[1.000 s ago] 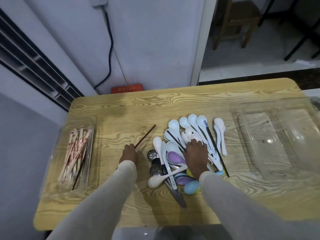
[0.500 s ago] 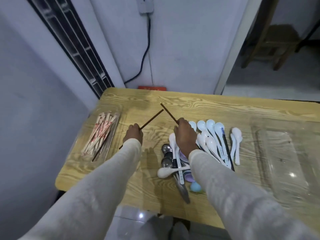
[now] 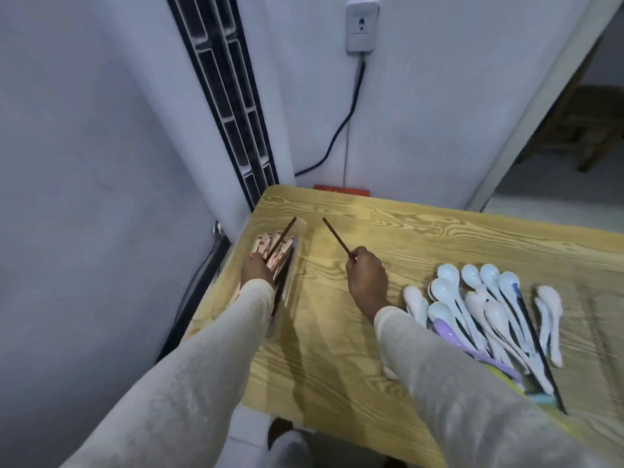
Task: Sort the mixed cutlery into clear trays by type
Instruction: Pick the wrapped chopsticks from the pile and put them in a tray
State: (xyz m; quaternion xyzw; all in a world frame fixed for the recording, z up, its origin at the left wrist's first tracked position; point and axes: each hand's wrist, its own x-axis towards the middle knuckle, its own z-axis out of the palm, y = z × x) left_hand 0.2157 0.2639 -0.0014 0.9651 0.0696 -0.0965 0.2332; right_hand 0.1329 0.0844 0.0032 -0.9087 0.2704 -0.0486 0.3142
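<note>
My left hand (image 3: 256, 269) grips a dark brown chopstick (image 3: 283, 236) and holds it over the clear tray (image 3: 300, 231) at the table's left edge, where several red-and-white wrapped chopsticks (image 3: 266, 243) lie. My right hand (image 3: 366, 276) holds a second dark chopstick (image 3: 335, 235) above the bare wood, just right of that tray, its tip pointing up and left. A heap of white spoons (image 3: 472, 298) with a purple spoon (image 3: 449, 329) and dark chopsticks (image 3: 533, 329) lies at the right, partly hidden by my right sleeve.
The wooden table (image 3: 388, 231) stands against a grey wall with a vent panel (image 3: 229, 106) to the left. A socket (image 3: 361, 27) with a black cable hangs above. A red box (image 3: 341, 190) sits behind the table's far edge.
Both hands moved left, each carrying a chopstick. My left hand went from the bare wood to over the chopstick tray. My right hand left the spoon heap. The view swung left.
</note>
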